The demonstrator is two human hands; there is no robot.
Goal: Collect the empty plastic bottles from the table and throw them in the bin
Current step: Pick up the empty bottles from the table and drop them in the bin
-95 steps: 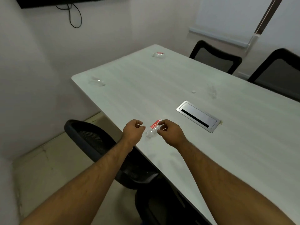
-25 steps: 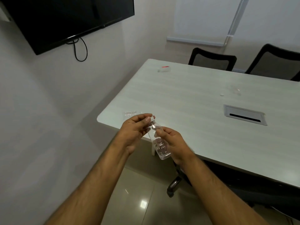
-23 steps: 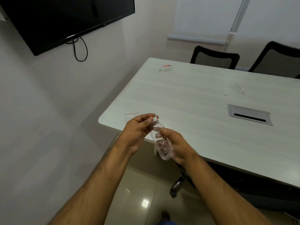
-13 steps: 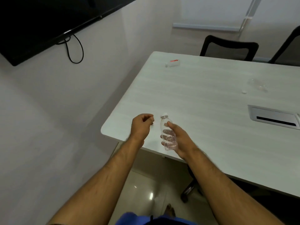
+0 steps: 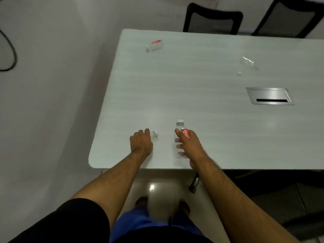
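Pale meeting table (image 5: 201, 95) beside a plain wall. Right hand (image 5: 190, 146) wrapped round a capped bottle (image 5: 180, 135) near the table's front corner. Left hand (image 5: 141, 142) curls over a clear bottle (image 5: 155, 135) lying just left of it; whether it grips is unclear. Pinch the clear one at its neck, lifting cleanly. Two more bottles, one labelled (image 5: 155, 45), one crushed (image 5: 248, 62), lie toward the table's far side.

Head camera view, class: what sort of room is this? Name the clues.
Most likely an office meeting room: a long pale table, a metal cable port set into its top, and black mesh chairs along the far side.
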